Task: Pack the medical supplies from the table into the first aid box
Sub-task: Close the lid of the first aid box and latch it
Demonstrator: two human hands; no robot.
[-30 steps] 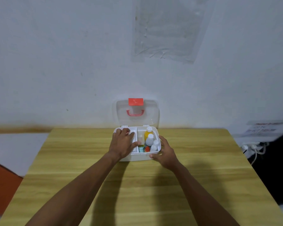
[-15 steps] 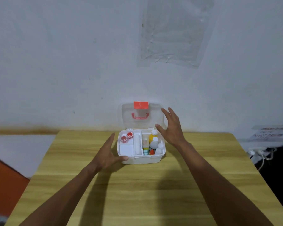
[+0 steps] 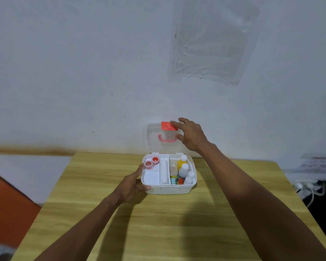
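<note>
The white first aid box (image 3: 168,189) sits near the table's far edge, its clear lid (image 3: 154,140) standing upright against the wall with a red latch (image 3: 167,126) and red handle (image 3: 167,140). Inside are two red-capped pots (image 3: 151,162), a white roll (image 3: 164,171), a yellow bottle (image 3: 182,162) and several white bottles (image 3: 183,171). My left hand (image 3: 132,185) grips the box's left front corner. My right hand (image 3: 191,134) is at the lid's top right, fingers spread and touching the latch.
The wooden table (image 3: 158,223) runs toward me. A power strip with white plugs and cables (image 3: 309,185) lies off the table's right edge. A plastic sheet (image 3: 211,44) is taped to the wall above.
My left hand left the inside tray and moved to the box's left corner. My right hand rose from the box's right side up to the lid's top.
</note>
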